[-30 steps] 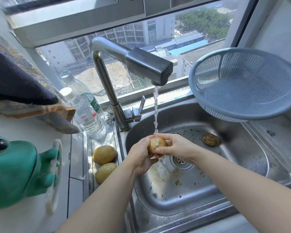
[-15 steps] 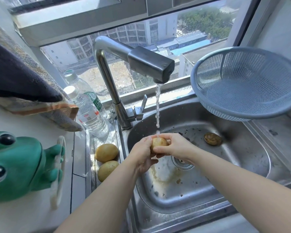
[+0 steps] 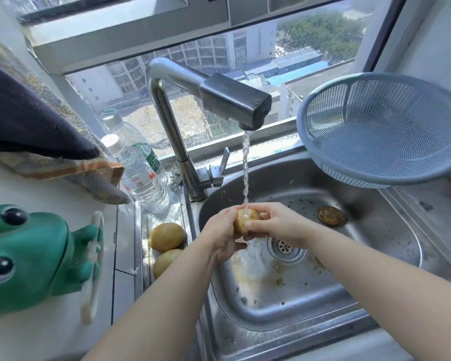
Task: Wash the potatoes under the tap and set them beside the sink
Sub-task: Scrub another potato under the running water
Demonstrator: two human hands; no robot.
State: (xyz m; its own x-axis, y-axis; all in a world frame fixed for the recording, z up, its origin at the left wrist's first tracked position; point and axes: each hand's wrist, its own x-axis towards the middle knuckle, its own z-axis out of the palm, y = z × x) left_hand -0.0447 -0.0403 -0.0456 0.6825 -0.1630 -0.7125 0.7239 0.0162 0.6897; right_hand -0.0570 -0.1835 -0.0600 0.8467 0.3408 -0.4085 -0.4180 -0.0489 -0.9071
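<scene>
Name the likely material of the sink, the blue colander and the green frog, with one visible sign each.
Sink: likely stainless steel; grey brushed sheen with bright reflections.
Blue colander: probably plastic; matte, moulded fine mesh and thick rim.
Green frog: glossy highlights, smooth; plastic or glazed ceramic, unclear which.

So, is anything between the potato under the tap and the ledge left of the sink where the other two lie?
Nothing visible blocks it. The left hand and right hand hold the potato over the sink; only the sink's rim separates it from the ledge. Two potatoes already lie there, and bottles stand behind them.
</scene>
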